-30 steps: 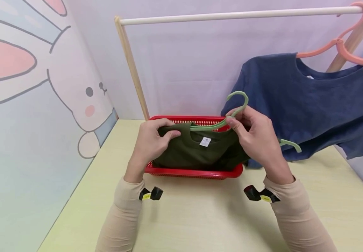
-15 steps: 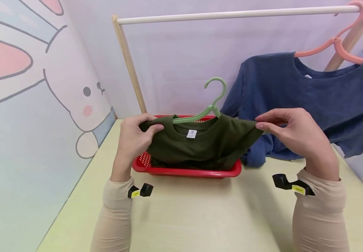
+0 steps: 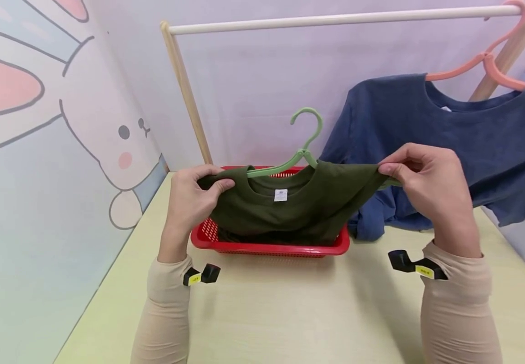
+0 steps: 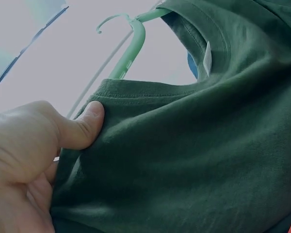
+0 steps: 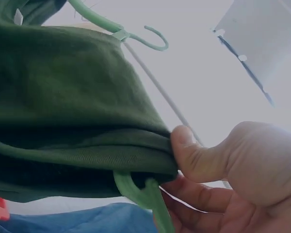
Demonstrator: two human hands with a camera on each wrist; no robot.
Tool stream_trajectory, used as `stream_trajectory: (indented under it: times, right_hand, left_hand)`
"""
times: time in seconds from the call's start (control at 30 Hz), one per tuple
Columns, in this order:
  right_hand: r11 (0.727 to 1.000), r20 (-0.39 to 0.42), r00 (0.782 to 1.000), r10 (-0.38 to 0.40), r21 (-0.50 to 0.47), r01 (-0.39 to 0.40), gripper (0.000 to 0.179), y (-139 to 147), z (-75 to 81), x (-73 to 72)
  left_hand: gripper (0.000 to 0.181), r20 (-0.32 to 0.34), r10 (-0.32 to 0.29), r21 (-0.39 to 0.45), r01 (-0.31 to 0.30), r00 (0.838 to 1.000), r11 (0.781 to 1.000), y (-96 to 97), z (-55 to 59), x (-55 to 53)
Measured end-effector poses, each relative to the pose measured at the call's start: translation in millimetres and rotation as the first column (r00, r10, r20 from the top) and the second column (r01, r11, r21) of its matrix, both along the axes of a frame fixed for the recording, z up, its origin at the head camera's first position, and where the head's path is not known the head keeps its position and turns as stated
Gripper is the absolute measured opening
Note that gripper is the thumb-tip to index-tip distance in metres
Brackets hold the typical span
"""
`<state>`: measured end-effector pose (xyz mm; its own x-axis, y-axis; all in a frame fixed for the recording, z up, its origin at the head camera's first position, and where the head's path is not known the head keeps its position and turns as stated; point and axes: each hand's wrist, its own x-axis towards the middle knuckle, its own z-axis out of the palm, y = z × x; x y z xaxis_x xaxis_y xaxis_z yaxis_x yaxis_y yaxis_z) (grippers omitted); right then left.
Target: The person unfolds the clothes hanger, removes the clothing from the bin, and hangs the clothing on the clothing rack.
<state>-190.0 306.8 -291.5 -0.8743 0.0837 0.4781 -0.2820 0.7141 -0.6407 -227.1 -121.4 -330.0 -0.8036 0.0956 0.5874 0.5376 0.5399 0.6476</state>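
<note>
A dark green T-shirt (image 3: 285, 217) with a white neck label is stretched between both hands above a red basket (image 3: 271, 248). My left hand (image 3: 193, 197) pinches its left shoulder between thumb and fingers. The right hand (image 3: 437, 184) pinches the cloth at the right sleeve. A light green hanger (image 3: 305, 152) sits inside the shirt, its hook rising free over the neckline. In the right wrist view, a hanger arm's end (image 5: 157, 208) sticks out from under the sleeve beside my fingers. The other arm's end is hidden by the cloth.
A white rod (image 3: 335, 19) on wooden posts (image 3: 187, 91) spans the back. On its right end hangs a navy T-shirt (image 3: 390, 121) on a pink hanger (image 3: 504, 78), its lower part reaching the pale table (image 3: 290, 308). A wall with a rabbit drawing (image 3: 107, 141) stands at left.
My right hand has let go of the hanger near its hook, moved right and taken the shirt's sleeve. The hook has swung left and upright. The left hand, still pinching, has shifted slightly left.
</note>
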Motion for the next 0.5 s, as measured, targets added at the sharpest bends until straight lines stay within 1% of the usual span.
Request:
stream_trajectory:
  times: [0.1, 0.27, 0.4, 0.5]
  right_hand:
    - [1.000, -0.008, 1.000, -0.024, -0.018, 0.024, 0.009, 4, 0.5, 1.2]
    - [0.998, -0.005, 0.999, -0.053, -0.019, 0.052, 0.007, 13, 0.4, 1.5]
    - [0.999, 0.027, 0.999, -0.038, 0.003, 0.038, 0.008, 21, 2.1, 2.2]
    - [0.999, 0.068, 0.998, -0.019, 0.029, 0.017, 0.010, 26, 4.4, 3.7]
  left_hand:
    - [0.013, -0.003, 0.008, 0.009, -0.008, 1.000, 1.000, -2.1, 0.7, -0.5]
    - [0.013, -0.013, 0.023, 0.041, -0.023, 1.000, 0.999, -6.7, 1.6, -0.5]
    - [0.011, -0.022, 0.028, 0.079, -0.026, 0.999, 0.997, -10.1, 2.0, -1.1]
    - [0.010, -0.026, 0.032, 0.099, -0.029, 0.999, 0.995, -10.9, 2.8, -0.1]
